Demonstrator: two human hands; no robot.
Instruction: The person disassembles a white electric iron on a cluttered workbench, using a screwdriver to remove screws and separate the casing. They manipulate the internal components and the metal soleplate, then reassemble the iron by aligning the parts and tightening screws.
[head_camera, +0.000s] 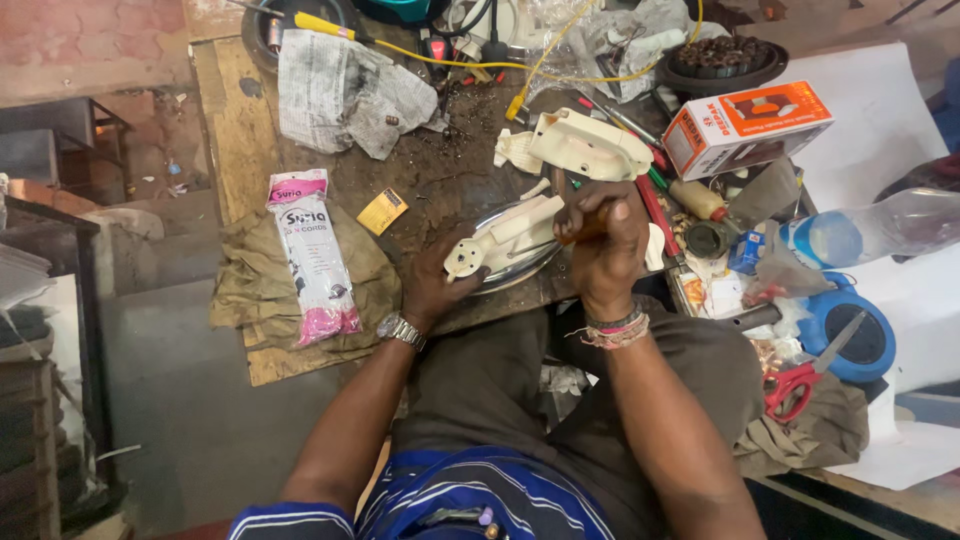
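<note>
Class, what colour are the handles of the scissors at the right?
Red, on the scissors, seen in the head view.

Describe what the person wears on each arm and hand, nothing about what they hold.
Both forearms are bare, with no gloves on either hand. The left hand has a silver metal wristwatch on its wrist. The right hand has a stack of thread and bead bracelets on its wrist, pale and dark strands. A short blue sleeve with white stripes covers the left upper arm.

Daylight is falling flat across the scarred wooden workbench (232, 110) you are sitting at, its top running toward twelve o'clock. At nine o'clock, a grey concrete floor (175, 380) is stretching away; at eleven o'clock, a reddish brick wall (90, 45) is closing the room.
</note>
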